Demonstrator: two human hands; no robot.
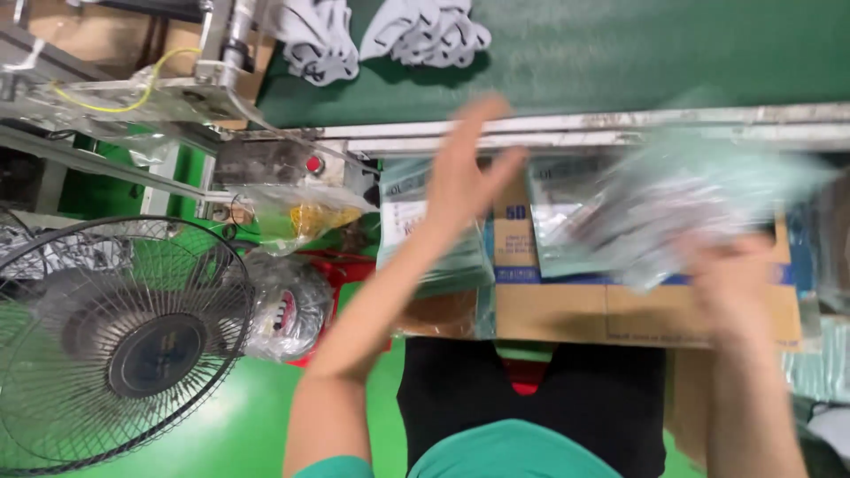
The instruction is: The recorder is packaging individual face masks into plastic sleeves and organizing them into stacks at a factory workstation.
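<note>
Inside cardboard box (567, 310), plastic bags (434, 239)

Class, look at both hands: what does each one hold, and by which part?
The right hand grips a blurred clear plastic bag by its lower edge. The left hand is open and holds nothing.

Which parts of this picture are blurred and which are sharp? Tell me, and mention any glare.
Head view: the right hand and the clear plastic bag it holds are smeared by motion; the open left hand is softly blurred; the fan and grey gloves on the green belt stay sharp; mild glare on the metal rail.
</note>
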